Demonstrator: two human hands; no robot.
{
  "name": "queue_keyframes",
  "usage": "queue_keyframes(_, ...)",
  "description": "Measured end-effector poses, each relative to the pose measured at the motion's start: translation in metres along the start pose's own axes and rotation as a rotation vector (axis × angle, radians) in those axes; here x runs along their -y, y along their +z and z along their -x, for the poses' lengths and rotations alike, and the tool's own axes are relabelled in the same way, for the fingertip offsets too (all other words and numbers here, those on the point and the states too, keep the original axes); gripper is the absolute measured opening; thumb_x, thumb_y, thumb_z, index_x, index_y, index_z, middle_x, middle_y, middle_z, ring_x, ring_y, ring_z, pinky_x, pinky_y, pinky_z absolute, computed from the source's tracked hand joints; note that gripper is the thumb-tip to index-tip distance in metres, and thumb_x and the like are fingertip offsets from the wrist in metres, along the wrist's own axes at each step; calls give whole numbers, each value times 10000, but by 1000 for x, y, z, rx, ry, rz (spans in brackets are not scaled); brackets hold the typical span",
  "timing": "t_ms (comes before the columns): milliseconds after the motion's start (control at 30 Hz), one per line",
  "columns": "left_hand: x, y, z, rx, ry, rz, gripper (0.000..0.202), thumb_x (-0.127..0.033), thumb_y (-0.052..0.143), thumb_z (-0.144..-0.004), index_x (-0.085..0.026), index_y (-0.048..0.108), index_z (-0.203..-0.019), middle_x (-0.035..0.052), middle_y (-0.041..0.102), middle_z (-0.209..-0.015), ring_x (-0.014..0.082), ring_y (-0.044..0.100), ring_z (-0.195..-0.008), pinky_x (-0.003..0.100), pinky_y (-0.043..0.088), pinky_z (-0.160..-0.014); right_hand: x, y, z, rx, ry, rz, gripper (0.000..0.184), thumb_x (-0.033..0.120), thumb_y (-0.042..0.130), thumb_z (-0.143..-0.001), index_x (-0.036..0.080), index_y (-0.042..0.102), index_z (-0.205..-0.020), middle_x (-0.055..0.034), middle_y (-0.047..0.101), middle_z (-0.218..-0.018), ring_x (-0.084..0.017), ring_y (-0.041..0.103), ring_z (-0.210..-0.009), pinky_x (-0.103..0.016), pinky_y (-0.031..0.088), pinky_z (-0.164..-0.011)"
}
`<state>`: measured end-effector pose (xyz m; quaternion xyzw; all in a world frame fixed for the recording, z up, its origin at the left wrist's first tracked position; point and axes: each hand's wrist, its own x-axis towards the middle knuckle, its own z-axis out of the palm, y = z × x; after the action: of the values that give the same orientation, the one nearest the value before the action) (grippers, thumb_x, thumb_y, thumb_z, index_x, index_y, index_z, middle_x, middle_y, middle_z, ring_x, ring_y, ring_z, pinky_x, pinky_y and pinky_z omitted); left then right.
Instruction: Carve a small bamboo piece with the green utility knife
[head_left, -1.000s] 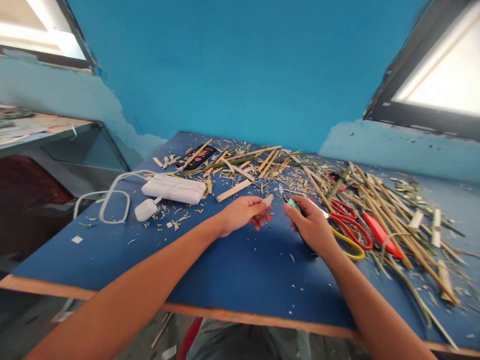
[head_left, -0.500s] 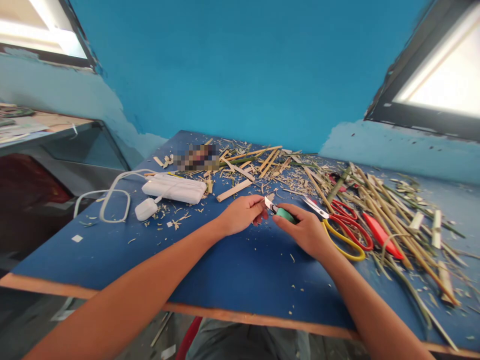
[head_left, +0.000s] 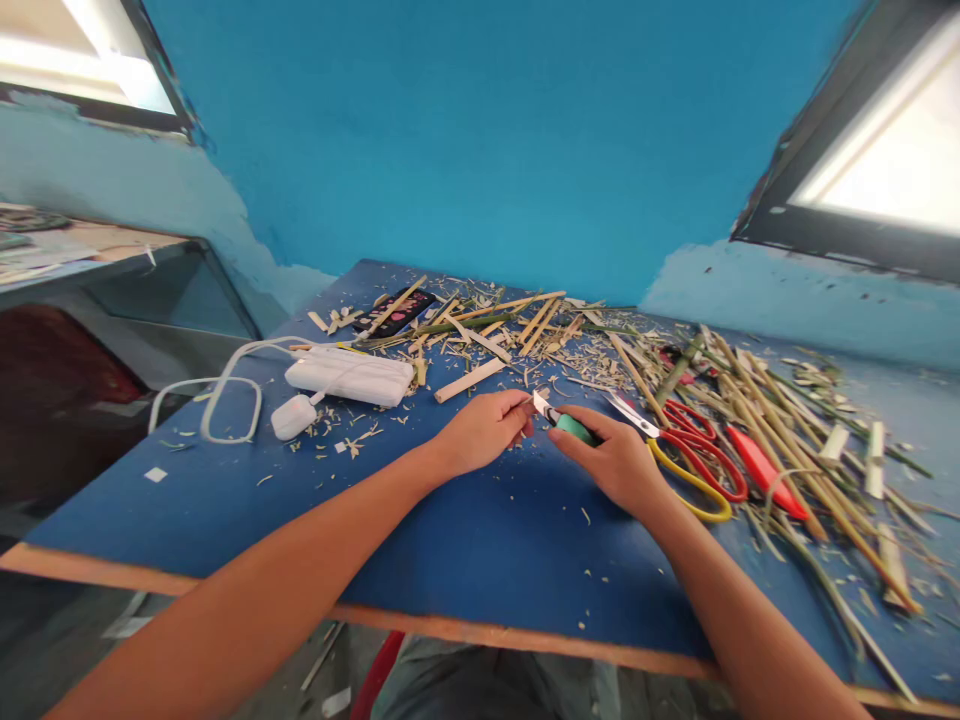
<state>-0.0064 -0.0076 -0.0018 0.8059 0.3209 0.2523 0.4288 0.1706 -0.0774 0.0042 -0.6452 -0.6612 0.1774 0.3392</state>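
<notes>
My right hand [head_left: 619,460] is closed round the green handle of a utility knife [head_left: 574,430], with the thumb along it. The knife's bare blade points up and left, its tip by the fingertips of my left hand [head_left: 484,432]. My left hand is closed in a pinch above the table; whatever is between its fingers is too small and hidden to make out. Just right of the knife lie scissors with red handles [head_left: 701,450] and another pair with yellow handles [head_left: 694,490], partly overlapping.
Bamboo strips [head_left: 787,450] and shavings spread over the back and right of the blue table [head_left: 450,570]. A red-handled tool [head_left: 761,470] lies among them. On the left are a white power strip [head_left: 349,375], its cable and a white adapter [head_left: 293,416]. A dark patterned phone-like object [head_left: 394,313] lies behind.
Both hands stay nearly in place, with the blade still at the left fingertips. The left fingers have curled slightly closer together. The dark patterned object, blurred out before, now shows clearly.
</notes>
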Motion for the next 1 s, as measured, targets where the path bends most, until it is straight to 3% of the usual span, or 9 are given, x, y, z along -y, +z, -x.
queue_keyframes(400,-8,2,8,-87,122,-348,276,-291,283,-907,-169,457,-732,12,550,-679,123,498,-616,232,331,-558,4,1,1,16,56,85,435,505,488,-775,185,649,-1022,-29,679,-869,-190,599,-772,-266,449,-642)
queue_keyframes(733,-3,18,12,-64,117,-616,219,-205,265,-905,-152,476,-928,69,606,-795,184,573,-752,283,396,-659,0,8,0,10,39,102,417,500,481,-780,196,643,-1017,-57,679,-935,-215,607,-828,-310,454,-712)
queue_keyframes(867,-3,23,13,-92,112,-616,219,-198,264,-904,-147,475,-929,77,608,-799,192,575,-756,289,392,-655,0,10,-2,-3,39,119,408,493,480,-783,209,637,-1032,-63,677,-974,-236,611,-877,-333,458,-734)
queue_keyframes(1000,-7,23,13,-129,57,-428,227,-253,265,-905,-171,465,-834,37,585,-737,149,538,-653,254,353,-570,0,7,-4,4,0,97,388,469,510,-772,222,631,-1046,-51,671,-1005,-230,611,-906,-335,461,-770)
